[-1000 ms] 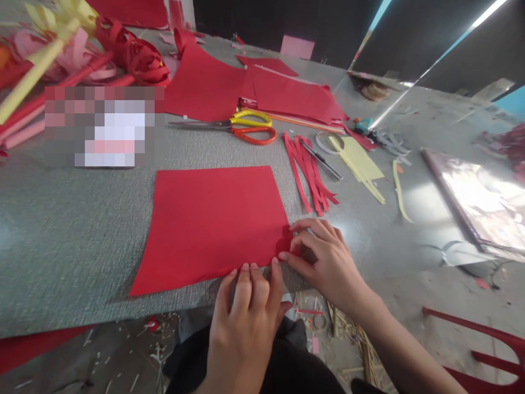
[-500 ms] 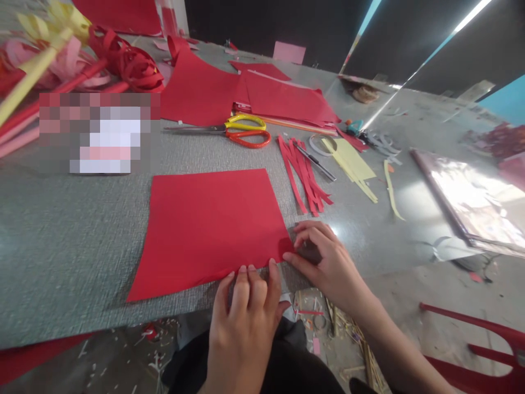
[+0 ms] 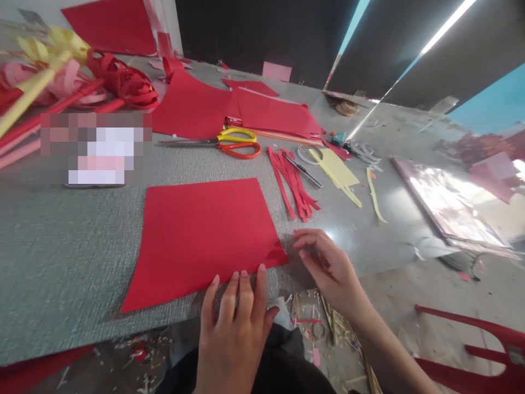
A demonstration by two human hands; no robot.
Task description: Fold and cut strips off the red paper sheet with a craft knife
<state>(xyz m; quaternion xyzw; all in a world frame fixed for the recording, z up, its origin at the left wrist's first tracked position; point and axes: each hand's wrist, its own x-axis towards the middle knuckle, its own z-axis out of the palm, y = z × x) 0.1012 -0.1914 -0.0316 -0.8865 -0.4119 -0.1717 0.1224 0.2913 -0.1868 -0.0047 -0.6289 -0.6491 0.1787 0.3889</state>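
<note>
A red paper sheet (image 3: 200, 235) lies on the grey table near its front edge. My left hand (image 3: 233, 323) rests with spread fingertips on the sheet's near edge. Just right of the sheet's lower right corner, my right hand (image 3: 328, 265) is raised a little, thumb and fingers apart, with nothing between them. Beyond the sheet lie scissors (image 3: 238, 143) with one yellow and one red handle. To their right are narrow red strips (image 3: 293, 186) with a pen (image 3: 305, 171) across them.
Yellow paper (image 3: 336, 167) and a tape ring (image 3: 310, 155) lie right of the strips. Stacked red sheets (image 3: 270, 112) are behind the scissors, paper flowers (image 3: 123, 82) at the back left. A glossy flat package (image 3: 447, 202) sits far right; a red chair (image 3: 471, 350) stands below.
My right hand has come away from the sheet's lower right corner. The left hand's fingers are slightly more spread along the near edge. The whole view has shifted a little.
</note>
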